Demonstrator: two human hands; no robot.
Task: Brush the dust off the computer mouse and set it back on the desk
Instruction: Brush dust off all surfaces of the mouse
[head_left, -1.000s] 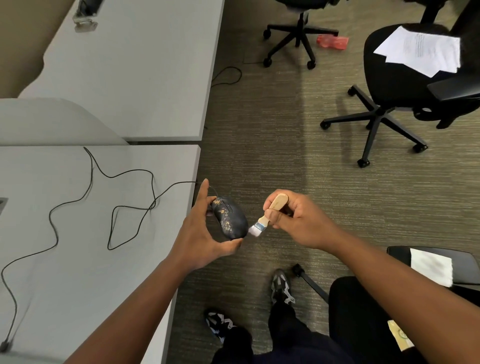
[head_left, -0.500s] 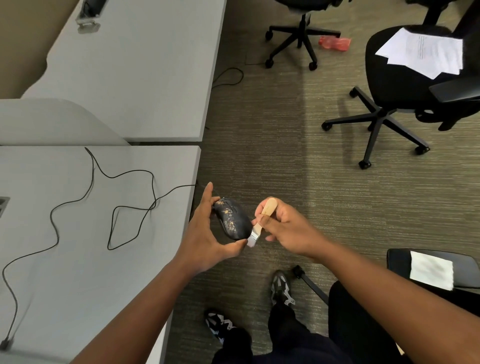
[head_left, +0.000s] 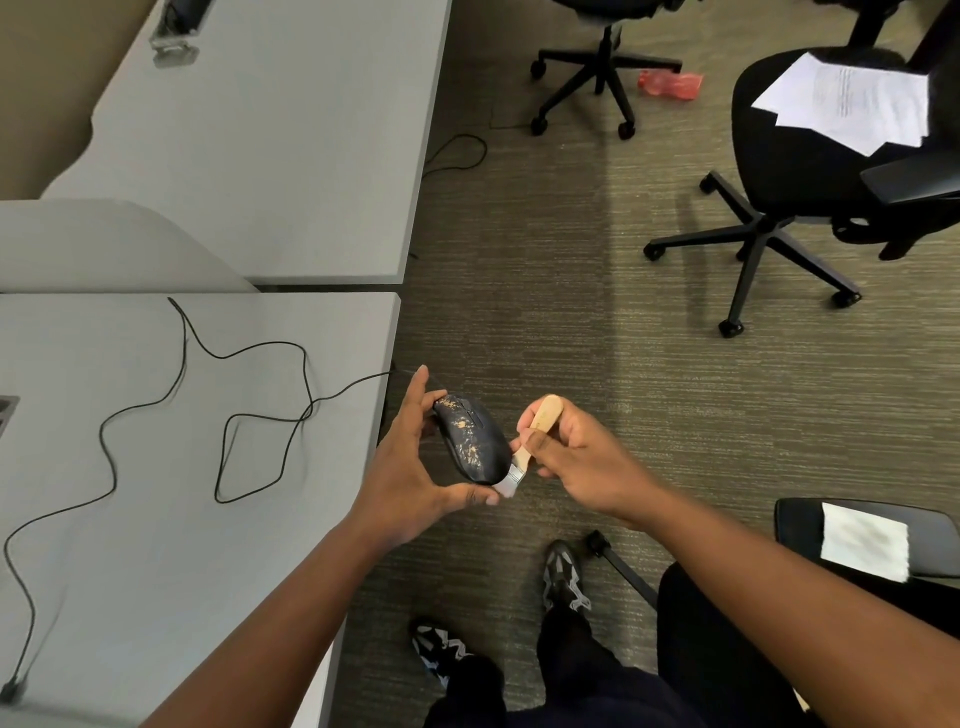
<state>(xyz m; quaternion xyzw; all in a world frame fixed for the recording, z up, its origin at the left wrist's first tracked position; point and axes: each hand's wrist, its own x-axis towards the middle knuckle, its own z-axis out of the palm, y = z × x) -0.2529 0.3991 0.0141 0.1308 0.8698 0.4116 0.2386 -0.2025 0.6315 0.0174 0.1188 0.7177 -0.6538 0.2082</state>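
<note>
Two hands: both are busy, out past the right edge of the desk (head_left: 156, 519), over the carpet.
Desk: grey, on the left. Only the cord (head_left: 228, 415) lies on it, in loose loops near the right edge.
Cord: it runs off the right edge of the desk and goes to the mouse.
Left hand (head_left: 410, 467): closed around the mouse, thumb under the near end, fingers behind the far side.
Mouse (head_left: 471, 439): dark, held in the air just past the desk edge, not on the desk. It has lots of tan dust specks on top.
Brush (head_left: 524, 447): small, with a wood handle. Its pale bristles touch the near end of the mouse, close to the left thumb.
Right hand (head_left: 576, 457): clamped on the brush handle, fingers wrapped round it.
Done so far: the mouse is picked up and the brush is on it.
Not done: I think the brushing is only partly done, since much dust shows on top.
Left to do: brush off the rest, then put the mouse back on the desk, likely near the right edge where the cord is.
</note>
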